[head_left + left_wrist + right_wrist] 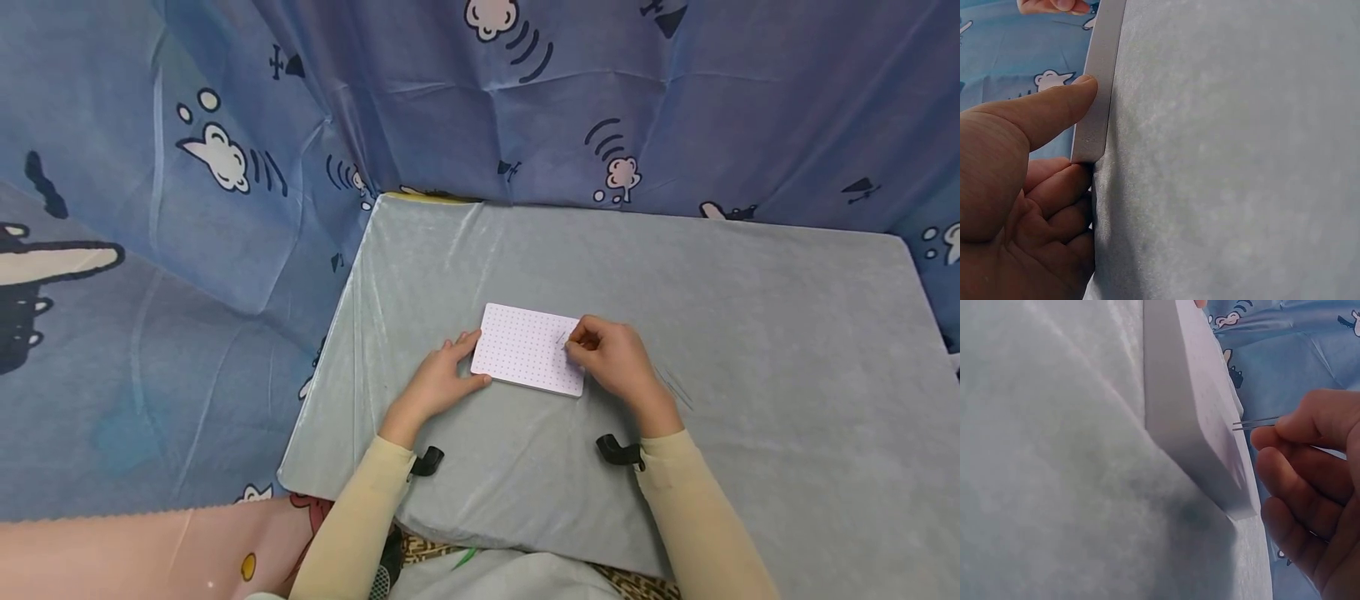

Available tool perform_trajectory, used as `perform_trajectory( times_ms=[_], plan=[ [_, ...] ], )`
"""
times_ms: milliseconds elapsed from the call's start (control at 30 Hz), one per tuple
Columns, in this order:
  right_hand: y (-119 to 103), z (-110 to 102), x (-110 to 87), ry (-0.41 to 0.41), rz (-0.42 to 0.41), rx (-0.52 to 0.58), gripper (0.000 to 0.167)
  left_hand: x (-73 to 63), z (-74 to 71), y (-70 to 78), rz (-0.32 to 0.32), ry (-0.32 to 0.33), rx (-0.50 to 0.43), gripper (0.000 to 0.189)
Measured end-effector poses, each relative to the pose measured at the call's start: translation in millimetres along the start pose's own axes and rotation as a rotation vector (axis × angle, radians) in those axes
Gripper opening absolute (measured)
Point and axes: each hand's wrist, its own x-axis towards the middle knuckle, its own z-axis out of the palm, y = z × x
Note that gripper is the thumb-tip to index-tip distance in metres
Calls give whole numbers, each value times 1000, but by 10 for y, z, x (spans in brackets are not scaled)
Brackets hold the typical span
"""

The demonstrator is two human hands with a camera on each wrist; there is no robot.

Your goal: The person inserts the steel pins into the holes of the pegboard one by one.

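Note:
A white rectangular board (525, 346) with rows of small holes lies flat on the grey cloth. My left hand (438, 379) holds its near left corner, thumb (1079, 97) against the front side and fingers at the left edge. Over the board's right part, my right hand (611, 354) pinches thin metal prongs (1254, 423) between thumb and forefinger. Two parallel prongs stick out of that pinch, their tips overlapping the board's top in the right wrist view. Their other end is hidden in the fingers.
Several thin metal rods (677, 390) lie on the grey table cloth (787, 375) to the right of my right hand. Blue patterned curtains (420, 92) hang along the table's far and left sides. A black camera mount (618, 451) sits at the right wrist.

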Motion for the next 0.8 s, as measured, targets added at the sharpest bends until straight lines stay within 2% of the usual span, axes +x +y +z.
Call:
perform_trajectory(
  times_ms=[367,800],
  plan=[
    [-13,-2,-40,-3,10,-29,11,-16,13,49,2,8,-7,84],
    [61,-65,-116,-39,94,98,5,-27,32,43,-4,13,-16,85]
  ],
)
